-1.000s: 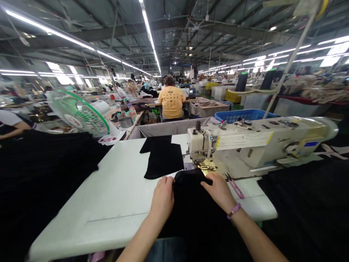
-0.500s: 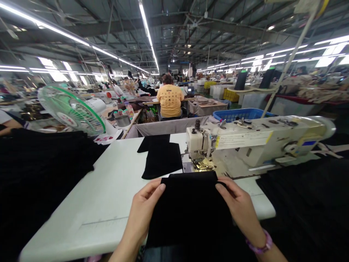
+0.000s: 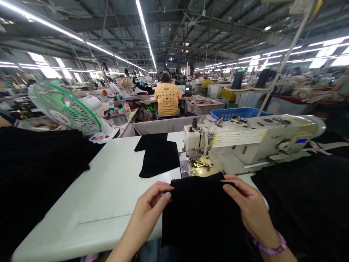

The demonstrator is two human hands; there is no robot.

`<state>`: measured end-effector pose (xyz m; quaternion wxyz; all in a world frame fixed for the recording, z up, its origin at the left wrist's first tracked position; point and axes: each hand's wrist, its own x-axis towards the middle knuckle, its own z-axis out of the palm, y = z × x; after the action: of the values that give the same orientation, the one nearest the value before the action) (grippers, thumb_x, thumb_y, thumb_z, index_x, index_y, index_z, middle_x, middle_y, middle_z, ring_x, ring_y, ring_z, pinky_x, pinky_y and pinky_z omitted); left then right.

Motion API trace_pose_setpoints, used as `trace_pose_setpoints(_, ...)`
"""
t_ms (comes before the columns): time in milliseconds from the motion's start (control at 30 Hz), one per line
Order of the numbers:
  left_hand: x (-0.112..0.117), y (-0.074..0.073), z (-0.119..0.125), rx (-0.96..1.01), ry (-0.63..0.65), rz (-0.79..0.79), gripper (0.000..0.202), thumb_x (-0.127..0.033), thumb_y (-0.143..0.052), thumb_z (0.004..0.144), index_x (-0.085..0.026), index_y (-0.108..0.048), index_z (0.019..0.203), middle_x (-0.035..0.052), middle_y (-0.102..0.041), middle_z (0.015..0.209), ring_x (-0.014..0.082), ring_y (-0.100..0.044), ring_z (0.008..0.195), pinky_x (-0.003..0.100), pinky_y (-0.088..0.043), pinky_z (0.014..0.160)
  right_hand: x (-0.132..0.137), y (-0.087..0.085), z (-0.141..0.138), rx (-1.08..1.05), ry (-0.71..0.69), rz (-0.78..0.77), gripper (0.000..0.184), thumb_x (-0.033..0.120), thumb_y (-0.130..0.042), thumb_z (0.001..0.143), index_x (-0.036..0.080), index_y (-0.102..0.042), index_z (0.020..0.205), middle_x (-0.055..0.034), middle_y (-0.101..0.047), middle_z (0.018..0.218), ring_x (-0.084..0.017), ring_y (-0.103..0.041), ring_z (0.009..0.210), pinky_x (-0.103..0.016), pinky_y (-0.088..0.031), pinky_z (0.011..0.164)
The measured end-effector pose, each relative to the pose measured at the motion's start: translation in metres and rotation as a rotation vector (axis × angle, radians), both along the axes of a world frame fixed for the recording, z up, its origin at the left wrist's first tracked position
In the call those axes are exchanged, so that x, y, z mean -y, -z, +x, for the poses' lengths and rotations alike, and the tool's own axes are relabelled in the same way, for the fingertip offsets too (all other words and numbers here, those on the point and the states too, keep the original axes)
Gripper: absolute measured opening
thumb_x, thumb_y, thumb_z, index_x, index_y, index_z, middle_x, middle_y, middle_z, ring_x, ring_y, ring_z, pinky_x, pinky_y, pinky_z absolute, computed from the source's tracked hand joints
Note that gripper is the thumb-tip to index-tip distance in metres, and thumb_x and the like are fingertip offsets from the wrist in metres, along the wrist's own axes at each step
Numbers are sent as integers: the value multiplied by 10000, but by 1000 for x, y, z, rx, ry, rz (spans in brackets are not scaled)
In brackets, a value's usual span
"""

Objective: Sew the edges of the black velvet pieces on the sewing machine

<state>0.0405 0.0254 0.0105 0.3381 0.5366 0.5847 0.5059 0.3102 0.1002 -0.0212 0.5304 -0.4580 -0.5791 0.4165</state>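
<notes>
Black fabric piece (image 3: pixel 200 209) lies on the near edge of the white table (image 3: pixel 109 196), its far edge just short of the presser foot of the sewing machine (image 3: pixel 245 142). Left hand (image 3: pixel 148 214) pinches the left top corner between thumb and fingers; right hand (image 3: pixel 251 209) pinches the right top corner likewise. Fabric hangs partly over the table edge toward the lap (lower portion out of view). Risk noted: uneven pull between the hands could skew the edge at the foot. A second black piece (image 3: pixel 158 158) lies nearby and could snag.
</notes>
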Motion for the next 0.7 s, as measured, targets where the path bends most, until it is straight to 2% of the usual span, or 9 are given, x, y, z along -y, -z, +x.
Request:
trace_pose_setpoints(67, 2, -4, 3, 61, 33, -70, 407, -498, -538, 918, -179, -717, 741, 83, -668, 996, 217, -619, 860, 307, -492, 782, 2, -5, 8, 50, -54, 98, 213, 448, -786, 788, 239, -811, 823, -93, -739, 1071, -279, -699, 995, -329, -590, 854)
trace_pose_setpoints(133, 2, -2, 8, 85, 76, -127, 487, -538, -535, 906, -174, -599, 588, 84, -652, 874, 211, -583, 804, 302, -461, 721, 6, -13, 15, 121, -117, 215, 146, 401, -789, 794, 257, -808, 778, -75, -751, 969, -250, -722, 908, -277, -602, 784)
trace_pose_setpoints(200, 1, 3, 17, 84, 130, -179, 403, -478, -685, 789, -198, -483, 581, 48, -606, 756, 206, -556, 755, 298, -429, 680, 12, -25, 20, 189, -163, 322, 97, 369, -789, 802, 277, -805, 777, -52, -754, 893, -220, -735, 834, -240, -604, 759)
trace_pose_setpoints(267, 0, 9, 27, 53, 152, -237, 377, -369, -799, 632, -215, -456, 657, 18, -584, 749, 216, -549, 776, 310, -419, 713, 19, -36, 23, 232, -186, 400, 72, 356, -780, 821, 290, -800, 799, -33, -753, 867, -195, -739, 796, -208, -601, 752)
trace_pose_setpoints(367, -1, 12, 42, 18, 154, -303, 444, -318, -830, 544, -214, -574, 891, 17, -597, 849, 238, -542, 865, 339, -403, 808, 29, -46, 28, 255, -192, 462, 53, 337, -769, 841, 293, -784, 817, -16, -753, 867, -172, -740, 767, -165, -598, 700)
trace_pose_setpoints(433, -1, 10, 51, -15, 178, -288, 515, -345, -813, 581, -210, -630, 1043, 29, -590, 897, 248, -547, 903, 355, -395, 853, 32, -48, 34, 250, -202, 484, 50, 304, -765, 844, 282, -769, 800, -8, -748, 853, -161, -734, 733, -148, -595, 665)
trace_pose_setpoints(567, -6, 3, 69, -151, 293, -285, 394, -377, -821, 644, -227, -729, 997, 42, -570, 953, 250, -549, 945, 344, -395, 860, 33, -39, 52, 240, -211, 484, 52, 262, -746, 852, 269, -749, 801, -8, -746, 865, -165, -731, 725, -158, -603, 668)
trace_pose_setpoints(633, -9, 2, 80, -137, 361, -296, 411, -389, -857, 633, -249, -744, 1003, 35, -573, 989, 240, -545, 957, 327, -399, 862, 31, -32, 62, 232, -148, 492, 30, 267, -743, 856, 273, -754, 829, -20, -752, 908, -184, -739, 757, -174, -612, 685)
trace_pose_setpoints(700, -12, 4, 92, -122, 366, -274, 367, -399, -846, 679, -250, -746, 999, 33, -580, 1002, 229, -546, 964, 316, -405, 874, 29, -28, 72, 228, -84, 516, 14, 266, -750, 848, 276, -757, 842, -27, -753, 929, -195, -744, 762, -183, -619, 693)
